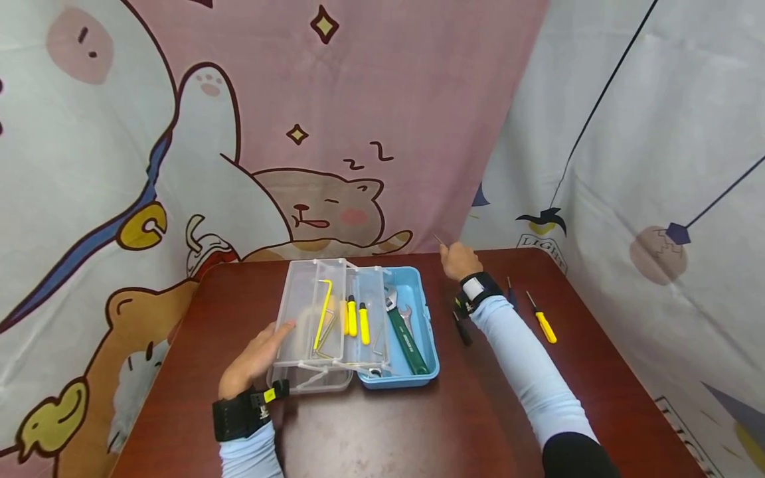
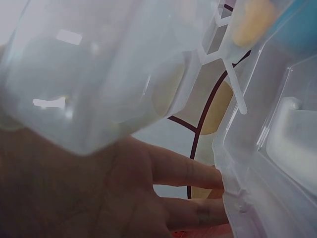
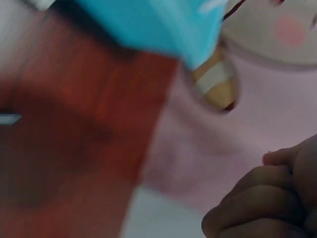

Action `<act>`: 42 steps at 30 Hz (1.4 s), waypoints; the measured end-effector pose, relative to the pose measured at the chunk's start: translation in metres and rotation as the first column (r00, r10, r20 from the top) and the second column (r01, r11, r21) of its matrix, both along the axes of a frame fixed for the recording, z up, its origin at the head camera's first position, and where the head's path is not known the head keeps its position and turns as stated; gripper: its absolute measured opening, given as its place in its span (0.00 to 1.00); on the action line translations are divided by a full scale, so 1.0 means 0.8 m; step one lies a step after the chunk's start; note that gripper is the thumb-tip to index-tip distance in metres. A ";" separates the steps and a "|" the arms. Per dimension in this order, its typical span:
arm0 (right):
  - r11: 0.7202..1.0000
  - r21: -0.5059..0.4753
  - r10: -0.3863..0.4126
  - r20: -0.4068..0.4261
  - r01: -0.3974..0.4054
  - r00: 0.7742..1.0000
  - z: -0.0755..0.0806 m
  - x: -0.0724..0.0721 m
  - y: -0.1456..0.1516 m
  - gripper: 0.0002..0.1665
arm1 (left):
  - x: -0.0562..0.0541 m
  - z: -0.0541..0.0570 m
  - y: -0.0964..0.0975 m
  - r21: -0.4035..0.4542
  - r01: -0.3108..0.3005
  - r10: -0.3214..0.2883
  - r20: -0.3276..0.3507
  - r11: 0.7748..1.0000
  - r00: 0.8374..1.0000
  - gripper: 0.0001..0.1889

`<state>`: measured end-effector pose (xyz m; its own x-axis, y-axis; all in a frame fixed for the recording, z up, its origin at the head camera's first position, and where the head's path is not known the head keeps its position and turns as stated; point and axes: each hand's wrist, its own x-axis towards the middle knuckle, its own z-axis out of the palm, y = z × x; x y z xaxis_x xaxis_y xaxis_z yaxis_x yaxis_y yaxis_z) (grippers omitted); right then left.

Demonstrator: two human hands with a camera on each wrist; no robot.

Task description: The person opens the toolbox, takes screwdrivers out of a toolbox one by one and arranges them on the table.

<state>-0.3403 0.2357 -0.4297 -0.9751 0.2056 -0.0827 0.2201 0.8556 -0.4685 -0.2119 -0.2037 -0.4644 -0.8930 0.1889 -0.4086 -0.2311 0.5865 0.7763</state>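
Observation:
A toolbox with a blue base (image 1: 424, 318) stands unfolded on the table, its clear trays (image 1: 295, 299) raised on white hinge arms. My left hand (image 1: 254, 358) grips the left edge of the upper clear tray, the thumb at its side; the fingers (image 2: 185, 171) reach underneath, next to a lower clear part (image 2: 257, 119). Beyond the toolbox's right side, my right hand (image 1: 461, 262) holds a slim tool with a thin metal shaft (image 1: 439, 239); its handle is hidden in the curled fingers (image 3: 257, 196).
Hex keys (image 1: 324, 315) and yellow-handled tools (image 1: 364, 324) lie in the trays. The base contains a green-handled adjustable wrench (image 1: 408, 340) and a spanner (image 1: 406, 317). Right of it lie a black-handled tool (image 1: 461, 328), a yellow screwdriver (image 1: 542, 324) and a dark screwdriver (image 1: 510, 293). Printed cloth (image 1: 418, 119) hangs behind.

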 end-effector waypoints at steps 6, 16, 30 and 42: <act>0.997 -0.008 -0.070 0.094 0.071 0.993 -0.055 -0.004 0.056 0.34 | 0.003 -0.003 0.000 0.001 -0.010 0.010 -0.015 1.000 1.000 0.50; 1.000 0.019 -0.026 0.167 0.023 0.986 -0.104 0.003 0.091 0.19 | 0.005 -0.002 0.004 0.011 -0.016 0.016 -0.034 1.000 0.999 0.47; 0.999 0.034 -0.012 0.194 0.005 0.981 -0.095 0.014 0.083 0.33 | 0.000 -0.003 0.004 -0.009 0.001 -0.002 -0.066 1.000 0.998 0.43; 0.992 -0.062 0.106 0.008 -0.105 0.994 -0.049 0.025 0.008 0.37 | 0.001 -0.002 0.002 -0.006 -0.002 0.002 -0.012 1.000 1.000 0.48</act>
